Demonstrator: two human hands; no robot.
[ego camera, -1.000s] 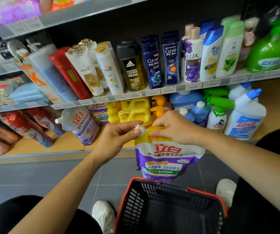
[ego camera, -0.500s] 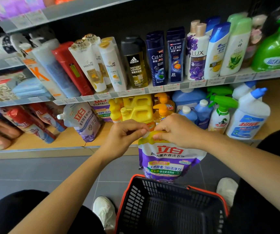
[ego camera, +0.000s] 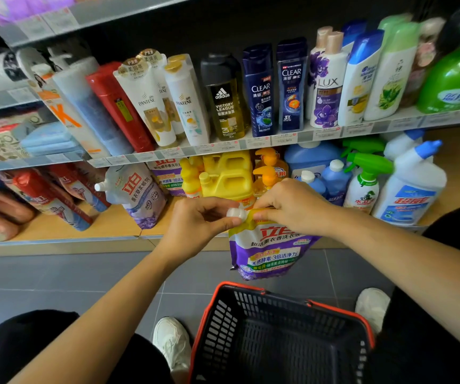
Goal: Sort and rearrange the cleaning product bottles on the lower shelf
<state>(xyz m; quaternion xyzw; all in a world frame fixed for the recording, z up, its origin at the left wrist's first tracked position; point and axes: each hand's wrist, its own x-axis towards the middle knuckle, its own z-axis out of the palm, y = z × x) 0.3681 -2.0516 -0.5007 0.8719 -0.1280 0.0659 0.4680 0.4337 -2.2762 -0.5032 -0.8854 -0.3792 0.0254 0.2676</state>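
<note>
A purple laundry-detergent refill pouch (ego camera: 271,250) hangs in front of the lower shelf (ego camera: 79,228), above a basket. My right hand (ego camera: 289,203) pinches its yellow top edge. My left hand (ego camera: 201,220) pinches the pouch's white screw cap (ego camera: 235,213) at the top left corner. On the lower shelf stand yellow jugs (ego camera: 228,176), orange pump bottles (ego camera: 269,170), blue bottles (ego camera: 331,178), a green-trigger spray bottle (ego camera: 364,184) and white toilet-cleaner bottles (ego camera: 414,187). A similar pouch (ego camera: 137,192) leans further left.
A black shopping basket with a red rim (ego camera: 278,336) sits on the grey tile floor below the pouch, between my white shoes. The upper shelf (ego camera: 278,139) holds shampoo and body-wash bottles. Red refill packs (ego camera: 46,195) lie at the lower shelf's left end.
The hands and pouch stay almost in place in front of the shelf. My left fingers have shifted slightly on the white cap.
</note>
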